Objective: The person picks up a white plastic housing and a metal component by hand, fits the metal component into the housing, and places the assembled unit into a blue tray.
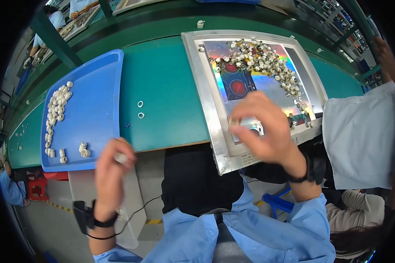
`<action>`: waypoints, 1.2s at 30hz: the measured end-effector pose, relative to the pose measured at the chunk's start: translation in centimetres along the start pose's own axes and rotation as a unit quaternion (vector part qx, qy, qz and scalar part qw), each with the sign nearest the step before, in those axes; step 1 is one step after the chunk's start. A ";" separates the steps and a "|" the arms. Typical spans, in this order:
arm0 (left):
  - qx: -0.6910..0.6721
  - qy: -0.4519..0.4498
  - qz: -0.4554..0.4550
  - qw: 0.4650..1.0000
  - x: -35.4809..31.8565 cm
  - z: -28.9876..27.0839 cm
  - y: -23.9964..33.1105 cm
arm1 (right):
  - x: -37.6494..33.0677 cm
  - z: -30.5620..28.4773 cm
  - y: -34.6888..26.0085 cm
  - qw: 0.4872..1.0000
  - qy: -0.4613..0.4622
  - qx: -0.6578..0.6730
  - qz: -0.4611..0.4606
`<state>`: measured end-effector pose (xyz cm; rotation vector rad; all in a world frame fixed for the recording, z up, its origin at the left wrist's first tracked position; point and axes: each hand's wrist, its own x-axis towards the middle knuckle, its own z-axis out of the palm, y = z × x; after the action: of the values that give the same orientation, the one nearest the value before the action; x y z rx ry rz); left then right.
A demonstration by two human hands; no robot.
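Observation:
My left hand [111, 171] is closed on a small white plastic part [120, 158], just off the near right corner of a blue tray [102, 109]. That tray carries several white plastic parts [57, 105] along its left side and a few near its front. My right hand [265, 127] is raised over a silver metal-framed panel [199, 87], thumb and forefinger pinched together. Between those fingertips is a small yellowish part [234, 121], blurred by motion. A heap of small white and metallic parts [267, 59] covers the far right of the panel.
Two white rings [140, 109] lie on the green table [162, 79] between tray and panel. One white part [200, 24] stands on the green ledge beyond. At right is a person in a light-blue garment [360, 136]. A blue stool [278, 204] is below the table.

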<state>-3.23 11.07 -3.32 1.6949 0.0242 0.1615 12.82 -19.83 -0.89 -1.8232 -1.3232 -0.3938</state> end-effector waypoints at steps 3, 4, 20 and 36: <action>-0.048 -0.051 0.026 0.997 -1.3 6.3 2.2 | -0.4 1.7 -3.7 0.997 -0.024 0.072 -0.023; -0.074 -0.057 0.068 0.993 -1.5 7.5 2.3 | -0.5 2.3 -4.4 0.996 -0.025 0.078 -0.021; -0.348 -0.066 0.060 0.933 -2.3 12.1 0.8 | -1.6 3.6 -6.0 0.962 -0.027 0.263 0.073; -0.371 -0.055 0.012 0.927 -2.6 13.0 1.3 | -2.2 4.0 -4.6 0.931 -0.048 0.356 0.063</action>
<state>-4.36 -2.23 -3.81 0.9421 -0.1282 0.0768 6.98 -17.72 -2.81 -1.3029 -1.1923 0.2353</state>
